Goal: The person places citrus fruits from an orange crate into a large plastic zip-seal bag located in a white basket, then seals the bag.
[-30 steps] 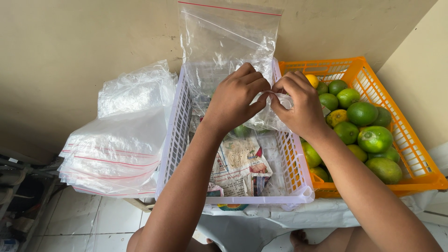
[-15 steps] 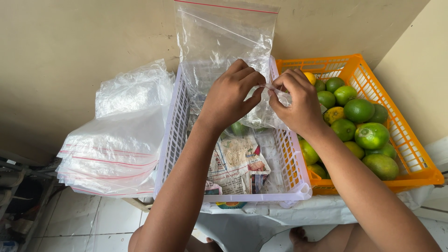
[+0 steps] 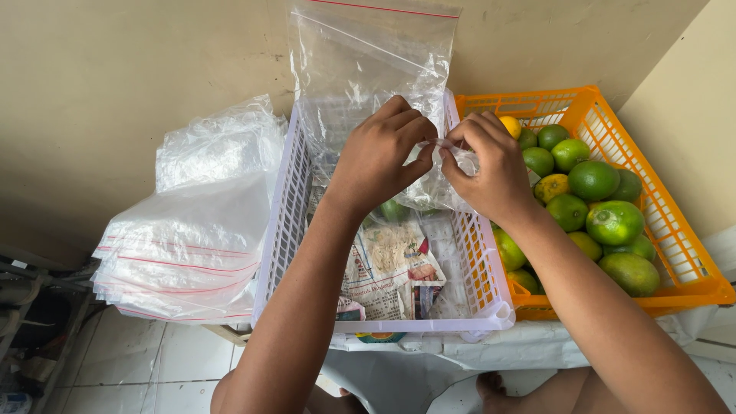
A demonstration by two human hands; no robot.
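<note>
Here, looking down from my head camera, my left hand (image 3: 381,156) and right hand (image 3: 485,170) meet above a white plastic basket (image 3: 285,222). Both pinch the crumpled plastic of a clear zip bag (image 3: 368,69), thumb and fingertips pressed together on it between the two hands. The bag stands upright against the beige wall (image 3: 138,84), its red-lined top edge above my knuckles, its lower part sagging into the basket, where a green lime (image 3: 394,210) shows through the plastic. Printed paper (image 3: 391,268) lines the basket floor. Just right of it, touching, sits an orange basket (image 3: 675,253) of green limes (image 3: 594,180). To the left lies a stack of clear bags (image 3: 184,253). Compared with half a second ago, my hands hold nearly the same spot and the same pinch; the bag has barely shifted.
</note>
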